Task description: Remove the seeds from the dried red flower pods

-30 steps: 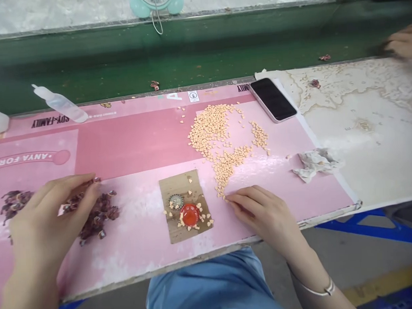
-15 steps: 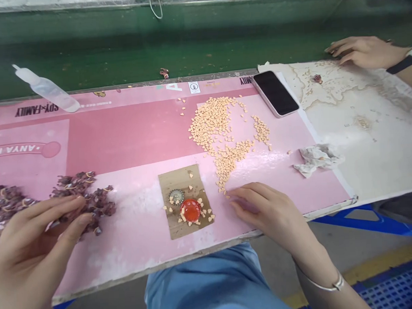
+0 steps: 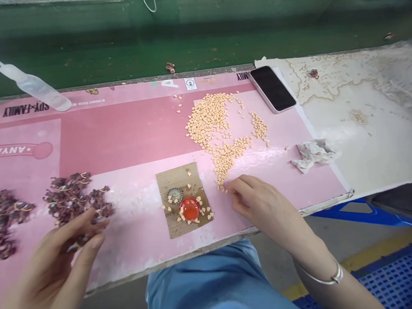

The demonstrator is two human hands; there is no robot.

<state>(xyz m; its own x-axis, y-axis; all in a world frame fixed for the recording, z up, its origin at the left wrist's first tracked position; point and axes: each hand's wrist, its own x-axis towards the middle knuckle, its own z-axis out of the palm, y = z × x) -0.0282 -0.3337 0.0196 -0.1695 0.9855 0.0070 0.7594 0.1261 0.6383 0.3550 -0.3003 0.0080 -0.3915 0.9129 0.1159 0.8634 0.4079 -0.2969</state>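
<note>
My left hand point(image 3: 61, 263) is at the near edge of a cluster of small purple-brown pieces with pale bands point(image 3: 67, 197), thumb and fingers apart and slightly blurred. A second bunch of these pieces point(image 3: 5, 215) lies farther left. My right hand point(image 3: 262, 204) is curled at the lower tip of a spread of tiny beige pieces point(image 3: 208, 116). Its fingertips are drawn together, and what is between them is hidden. Between my hands, a brown card point(image 3: 174, 173) bears a red bottle cap point(image 3: 190, 210), an upturned metal cap point(image 3: 174, 196) and scattered beige pieces.
A translucent squeeze bottle point(image 3: 43, 90) lies at the back left. A phone point(image 3: 273, 89) rests at the back right, with crumpled tissue point(image 3: 316, 154) nearer me. Behind the table runs a green surface point(image 3: 104, 45) holding one purple-brown piece point(image 3: 170, 68).
My left hand has shifted right and toward me, uncovering more of the cluster. My right fingers have curled closer together by the beige pieces. Another person's hand at the right has left the view.
</note>
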